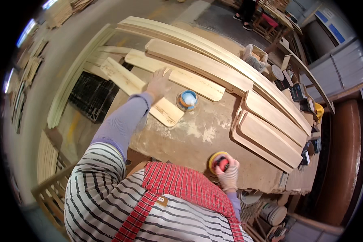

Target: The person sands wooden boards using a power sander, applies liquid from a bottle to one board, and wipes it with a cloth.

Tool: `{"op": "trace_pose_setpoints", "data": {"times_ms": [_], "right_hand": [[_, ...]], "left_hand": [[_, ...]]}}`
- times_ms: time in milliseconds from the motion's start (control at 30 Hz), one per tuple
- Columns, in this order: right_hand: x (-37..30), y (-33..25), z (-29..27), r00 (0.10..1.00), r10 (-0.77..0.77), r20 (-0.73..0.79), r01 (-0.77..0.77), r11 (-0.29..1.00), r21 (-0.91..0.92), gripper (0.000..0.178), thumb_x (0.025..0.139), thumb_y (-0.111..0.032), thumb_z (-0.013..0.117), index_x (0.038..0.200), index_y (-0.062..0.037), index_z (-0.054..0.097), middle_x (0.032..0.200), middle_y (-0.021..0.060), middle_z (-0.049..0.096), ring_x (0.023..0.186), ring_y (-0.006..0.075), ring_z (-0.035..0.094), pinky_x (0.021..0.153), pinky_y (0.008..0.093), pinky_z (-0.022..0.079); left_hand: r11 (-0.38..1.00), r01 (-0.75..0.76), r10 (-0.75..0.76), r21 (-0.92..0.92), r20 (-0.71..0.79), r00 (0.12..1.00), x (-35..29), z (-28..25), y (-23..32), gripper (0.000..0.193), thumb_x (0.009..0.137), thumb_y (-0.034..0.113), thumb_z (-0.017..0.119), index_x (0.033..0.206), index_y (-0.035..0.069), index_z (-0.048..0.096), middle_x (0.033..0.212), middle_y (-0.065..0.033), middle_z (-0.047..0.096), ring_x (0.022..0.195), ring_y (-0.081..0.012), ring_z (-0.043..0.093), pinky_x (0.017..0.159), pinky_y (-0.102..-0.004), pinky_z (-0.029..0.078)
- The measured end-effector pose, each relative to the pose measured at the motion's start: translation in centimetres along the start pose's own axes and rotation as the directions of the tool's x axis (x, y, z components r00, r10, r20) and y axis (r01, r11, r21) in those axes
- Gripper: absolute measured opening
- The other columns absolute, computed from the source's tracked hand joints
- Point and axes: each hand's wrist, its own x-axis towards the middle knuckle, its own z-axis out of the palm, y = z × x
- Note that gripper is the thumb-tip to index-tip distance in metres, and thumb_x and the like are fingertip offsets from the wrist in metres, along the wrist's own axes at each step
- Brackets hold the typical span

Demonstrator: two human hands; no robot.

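Observation:
My left hand (158, 84) is stretched forward with its fingers spread. It is above a short pale wooden board (167, 113) that lies aslant, and its fingertips reach the near edge of a longer rounded board (189, 77). Whether it presses on either board I cannot tell. Close to my body, at the workbench's near edge, my right hand (229, 174) is closed around a round handheld sander (218, 162) with a red body and a yellow rim. Between the hands stands a small blue and orange tub (188, 99) holding something white.
Stacked rounded boards (268, 133) lie on the bench's right, with long planks (213, 48) along the far side. Boxes and a plastic-lined bin (255, 56) stand beyond. A black crate (93, 96) sits at left, a white bucket (273, 213) below right. A person (246, 14) is far off.

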Motion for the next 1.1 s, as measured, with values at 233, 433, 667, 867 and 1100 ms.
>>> {"op": "trace_pose_setpoints", "data": {"times_ms": [233, 433, 667, 867, 1100], "right_hand": [[-0.4, -5.4, 7.1, 0.955, 0.283, -0.089, -0.296, 0.915, -0.274, 0.072, 0.074, -0.018, 0.076, 0.140, -0.0225, 0.050, 0.135, 0.0178, 0.047, 0.117, 0.0407, 0.051, 0.097, 0.0487, 0.048], [-0.1, -5.8, 9.2, 0.821, 0.488, -0.297, -0.553, 0.809, -0.197, 0.072, 0.072, -0.035, 0.082, 0.135, -0.0210, 0.050, 0.124, 0.0183, 0.053, 0.113, 0.0394, 0.054, 0.092, 0.0484, 0.049], [-2.2, -2.9, 3.2, 0.657, 0.754, 0.008, -0.296, 0.248, 0.922, 0.057, 0.086, -0.036, 0.077, 0.129, -0.0049, 0.055, 0.099, 0.0086, 0.069, 0.074, 0.0214, 0.068, 0.069, 0.0373, 0.057], [-4.3, -1.7, 0.2, 0.658, 0.751, -0.063, 0.213, -0.105, 0.971, 0.047, 0.093, -0.046, 0.066, 0.125, -0.0109, 0.062, 0.109, 0.0074, 0.071, 0.089, 0.0203, 0.073, 0.066, 0.0318, 0.063], [-10.3, 11.1, 3.8, 0.839, 0.515, 0.178, 0.212, -0.609, 0.764, 0.067, 0.088, -0.056, 0.066, 0.132, -0.0081, 0.053, 0.121, 0.0169, 0.061, 0.097, 0.0338, 0.064, 0.074, 0.0468, 0.058]], "left_hand": [[0.934, -0.352, 0.306, 0.067, 0.364, 0.880, 16.3, 4.4, 0.2, 0.104, 0.071, 0.037, 0.080, 0.157, 0.019, 0.025, 0.160, -0.0215, 0.024, 0.147, -0.0382, 0.025, 0.116, -0.0521, 0.026], [0.868, -0.496, 0.434, 0.035, 0.433, 0.790, 22.1, 8.4, 2.1, 0.113, 0.059, 0.036, 0.078, 0.158, 0.025, 0.024, 0.158, -0.0214, 0.028, 0.146, -0.0385, 0.026, 0.115, -0.0567, 0.024], [0.825, -0.565, 0.536, 0.007, 0.308, 0.786, 22.4, 5.7, -0.4, 0.106, 0.057, 0.031, 0.076, 0.154, 0.028, 0.033, 0.141, -0.0202, 0.045, 0.135, -0.0407, 0.040, 0.110, -0.0615, 0.029], [0.872, -0.488, 0.484, -0.030, 0.184, 0.855, 19.5, -3.2, -7.6, 0.095, 0.066, 0.024, 0.073, 0.153, 0.023, 0.035, 0.137, -0.0202, 0.048, 0.125, -0.0418, 0.046, 0.108, -0.0509, 0.037], [0.846, -0.502, 0.520, -0.178, 0.065, 0.852, 5.3, -8.2, -7.2, 0.104, 0.057, 0.026, 0.078, 0.149, 0.002, 0.038, 0.132, -0.0216, 0.052, 0.124, -0.0399, 0.046, 0.108, -0.0507, 0.036]]}}
